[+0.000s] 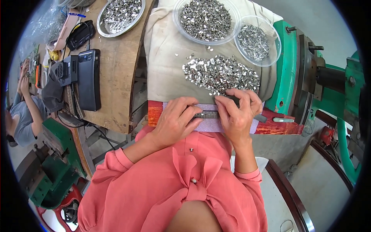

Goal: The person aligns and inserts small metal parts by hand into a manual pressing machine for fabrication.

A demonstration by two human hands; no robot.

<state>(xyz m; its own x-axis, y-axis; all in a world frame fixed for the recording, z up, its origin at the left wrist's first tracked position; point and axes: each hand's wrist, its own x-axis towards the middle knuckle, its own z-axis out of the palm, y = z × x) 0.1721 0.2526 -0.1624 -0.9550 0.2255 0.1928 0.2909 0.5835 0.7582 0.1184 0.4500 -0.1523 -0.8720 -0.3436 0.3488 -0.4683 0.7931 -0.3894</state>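
Observation:
A dark ridged metal strip (208,114) lies across a checked cloth (210,128) at the front edge of the bench. My left hand (176,120) has its fingers bent round the strip's left end, thumb and fingertips close together. My right hand (237,114) is curled over the right part of the strip, which it hides. Its fingertips reach the near edge of a heap of small shiny metal pieces (222,73). Whether a piece is between them is too small to tell. A flat grey metal end (261,118) sticks out right of this hand.
A large clear bowl (176,17) and a smaller one (279,48) hold small metal parts. A small tool with a pale handle (283,120) lies at right, beside a green machine (286,69). On the left wooden table are a metal dish (101,29) and a phone (89,77). Another person (27,112) sits far left.

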